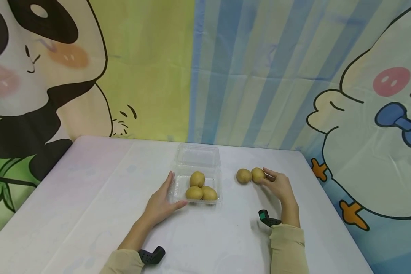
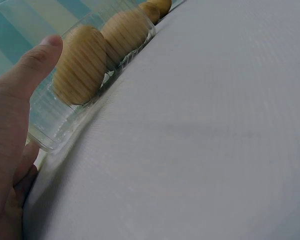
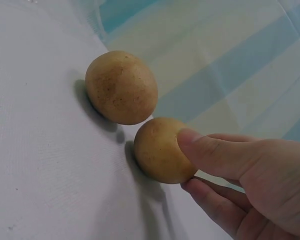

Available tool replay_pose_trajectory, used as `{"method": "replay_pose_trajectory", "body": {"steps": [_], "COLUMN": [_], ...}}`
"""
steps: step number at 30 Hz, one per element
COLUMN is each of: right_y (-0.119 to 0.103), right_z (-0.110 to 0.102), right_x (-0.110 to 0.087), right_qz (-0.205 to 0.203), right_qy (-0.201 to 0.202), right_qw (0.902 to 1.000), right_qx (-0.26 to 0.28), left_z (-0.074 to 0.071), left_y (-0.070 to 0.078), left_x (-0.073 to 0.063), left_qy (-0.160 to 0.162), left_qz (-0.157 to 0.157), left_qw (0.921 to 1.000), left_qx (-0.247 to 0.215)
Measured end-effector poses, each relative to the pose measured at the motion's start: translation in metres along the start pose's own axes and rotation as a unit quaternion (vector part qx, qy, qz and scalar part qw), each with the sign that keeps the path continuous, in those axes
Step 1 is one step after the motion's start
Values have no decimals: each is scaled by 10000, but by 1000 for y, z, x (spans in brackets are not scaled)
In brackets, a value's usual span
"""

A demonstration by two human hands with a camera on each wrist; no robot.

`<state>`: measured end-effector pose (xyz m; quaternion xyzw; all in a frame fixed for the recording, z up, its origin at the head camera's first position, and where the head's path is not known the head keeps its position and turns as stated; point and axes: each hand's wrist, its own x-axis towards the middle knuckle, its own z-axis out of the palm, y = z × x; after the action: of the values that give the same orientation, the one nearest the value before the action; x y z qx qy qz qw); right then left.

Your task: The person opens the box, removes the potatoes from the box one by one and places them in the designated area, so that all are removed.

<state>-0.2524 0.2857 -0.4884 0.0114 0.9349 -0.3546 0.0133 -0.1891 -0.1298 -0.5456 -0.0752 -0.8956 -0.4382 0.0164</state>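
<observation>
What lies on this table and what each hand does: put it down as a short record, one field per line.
container: clear plastic box, lid open
inside box: three potatoes, one behind two
outside box: left potato and right potato, close together, to the right of the box
left hand: touches the box at its near left corner
right hand: pinches the right potato between thumb and fingers
surface: white table
backdrop: cartoon panda and white bird

Head camera facing forward and down over table [image 1: 205, 239], tilted wrist cameras up close, left at clear box [image 2: 49, 120], right at two potatoes [image 3: 122, 87], head view sharing both.
</observation>
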Motion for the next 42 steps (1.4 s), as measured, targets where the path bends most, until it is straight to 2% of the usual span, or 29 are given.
{"method": "replay_pose_trajectory", "body": {"steps": [5, 13, 17, 23, 29, 33, 36, 42], "right_y": [-3, -16, -32, -69, -105, -123, -134, -154], "right_z": [-4, -7, -9, -4, 14, 31, 47, 86], "right_x": [-2, -1, -2, -6, -9, -11, -13, -19], "right_qz": [-100, 27, -123, -466, -912, -1095, -1285, -1669], "right_qy": [114, 324, 436, 497, 374, 246, 181, -207], "right_qw": [9998, 9993, 9987, 9976, 9951, 9936, 9906, 9809], "right_qx": [-129, -188, -240, -80, -11, -150, -421, -977], "left_z": [0, 1, 1, 0, -2, -2, -2, -2], "left_y": [1, 0, 0, 1, 2, 3, 3, 2], "left_x": [-1, 0, 1, 1, 1, 2, 2, 1], "left_qy": [-15, 7, 12, 21, 2, 0, -6, -45], "left_qz": [-9, -37, -20, 4, 17, 5, -20, -47], "left_qw": [10000, 10000, 10000, 10000, 9999, 9999, 9999, 9999], "left_qx": [8, 9, 49, 93, 140, 123, 111, 90]}}
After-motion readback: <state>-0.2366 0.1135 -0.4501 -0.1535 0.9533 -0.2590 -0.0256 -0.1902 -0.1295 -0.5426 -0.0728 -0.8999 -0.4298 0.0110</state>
